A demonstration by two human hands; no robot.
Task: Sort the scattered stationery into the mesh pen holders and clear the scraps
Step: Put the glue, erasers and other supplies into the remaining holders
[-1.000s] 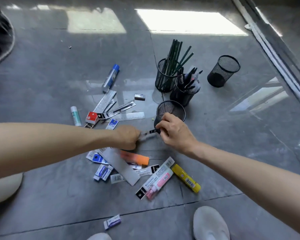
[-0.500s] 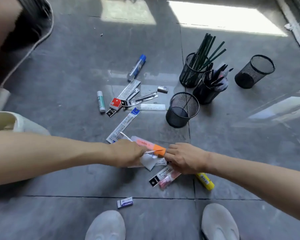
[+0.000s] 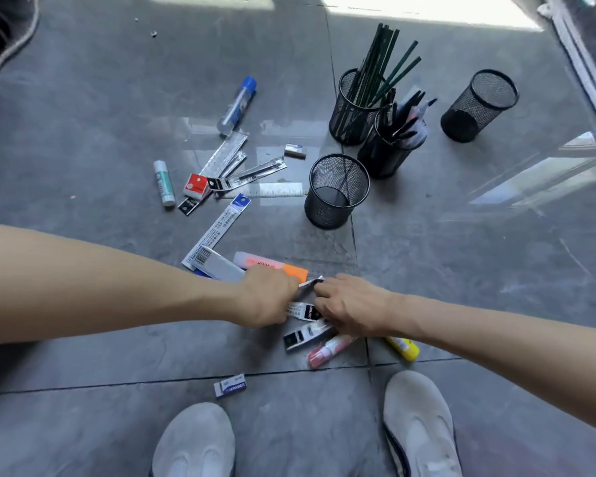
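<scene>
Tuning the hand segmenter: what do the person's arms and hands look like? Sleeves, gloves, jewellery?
Both forearms are bare, no sleeve in view. The left hand and right hand wear no gloves; no watch, ring or bracelet shows. Pale grey shoes below.

Between the fingers (image 3: pixel 326 288) we see a silver-black packet (image 3: pixel 312 281); just beyond them an orange highlighter (image 3: pixel 272 265); behind them a pink pen (image 3: pixel 327 351), a yellow tube (image 3: pixel 403 349).
</scene>
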